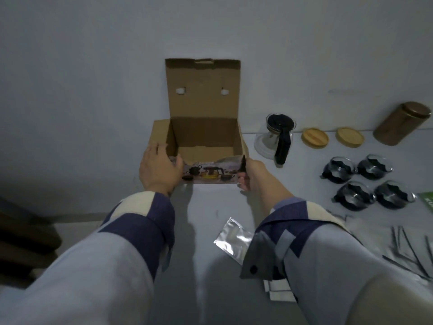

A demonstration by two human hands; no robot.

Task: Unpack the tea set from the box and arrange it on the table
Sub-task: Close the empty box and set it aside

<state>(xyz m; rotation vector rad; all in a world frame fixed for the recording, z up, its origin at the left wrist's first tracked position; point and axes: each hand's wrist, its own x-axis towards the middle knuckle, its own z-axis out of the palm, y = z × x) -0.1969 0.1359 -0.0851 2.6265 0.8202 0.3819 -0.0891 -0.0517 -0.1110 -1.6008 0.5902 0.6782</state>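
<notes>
The cardboard tea set box (203, 137) stands open against the wall, its lid up, and I see nothing inside it. My left hand (159, 170) holds its front left corner, thumb over the rim. My right hand (248, 174) grips the front right corner. A glass teapot (274, 139) with a black lid and handle stands right of the box. Several glass cups (338, 171) with black holders sit further right in a cluster.
Two round wooden lids (315, 137) (349, 137) and a brown canister (401, 123) lie along the wall at the right. A silver foil pouch (232, 238) lies between my forearms. Dark thin sticks (407, 252) and a green item (427, 202) are at the right edge.
</notes>
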